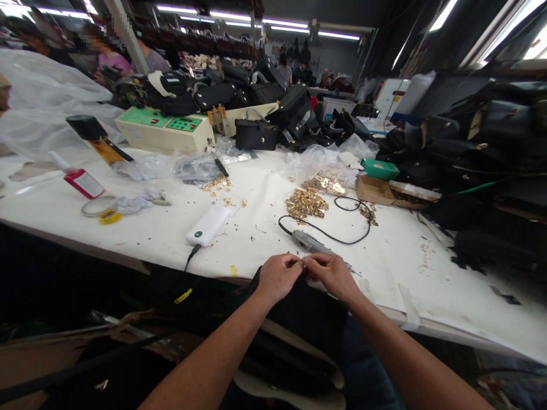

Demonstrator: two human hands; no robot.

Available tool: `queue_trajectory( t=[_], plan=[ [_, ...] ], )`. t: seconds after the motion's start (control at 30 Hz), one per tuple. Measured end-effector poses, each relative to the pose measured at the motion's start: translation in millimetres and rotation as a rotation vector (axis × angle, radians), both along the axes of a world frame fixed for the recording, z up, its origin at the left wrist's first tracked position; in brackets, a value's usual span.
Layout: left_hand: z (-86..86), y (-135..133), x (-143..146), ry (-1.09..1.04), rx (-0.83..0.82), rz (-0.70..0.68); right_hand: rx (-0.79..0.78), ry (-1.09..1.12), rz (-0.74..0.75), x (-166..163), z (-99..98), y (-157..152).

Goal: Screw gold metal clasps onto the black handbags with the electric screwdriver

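My left hand point(280, 277) and my right hand point(334, 277) meet at the table's front edge, both closed with fingertips pinched together. A tiny dark spot shows between the fingertips, too small to name. Below them a black bag point(314, 319) with a pale lining lies open over my lap, its upper edge reaching under both hands. Just beyond my fingers, a grey handheld power tool point(314, 244) with a black cord rests on the white table point(260, 188). Past it is a heap of gold metal fittings point(305, 204).
A white power bank point(208, 226) with a cable lies left of the hands. Farther left are a red bottle point(83, 182) and a hammer point(96, 136). A cream machine point(164, 131) and black bags point(256, 135) line the back. Cardboard boxes point(374, 191) and stacked bags point(491, 131) stand right.
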State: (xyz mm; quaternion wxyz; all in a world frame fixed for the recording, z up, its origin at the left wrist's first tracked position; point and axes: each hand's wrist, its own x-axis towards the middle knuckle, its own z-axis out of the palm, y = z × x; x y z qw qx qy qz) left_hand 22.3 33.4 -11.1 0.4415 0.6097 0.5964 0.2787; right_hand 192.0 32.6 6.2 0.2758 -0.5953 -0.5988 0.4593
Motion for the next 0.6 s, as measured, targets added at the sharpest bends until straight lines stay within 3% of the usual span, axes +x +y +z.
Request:
queue_trajectory(
  t=[0.27,0.43,0.6],
  plan=[
    [-0.1,2.5,-3.1,-0.022,-0.002,-0.029,-0.097,0.102,0.038,13.9,-4.9,6.7],
    [-2.6,7.1,-3.5,-0.012,0.012,-0.065,-0.033,0.079,0.033,12.8,-7.5,7.8],
    [2.7,4.9,-4.6,0.044,0.087,-0.124,-0.089,0.128,-0.007,7.5,-14.1,13.6]
  ],
)
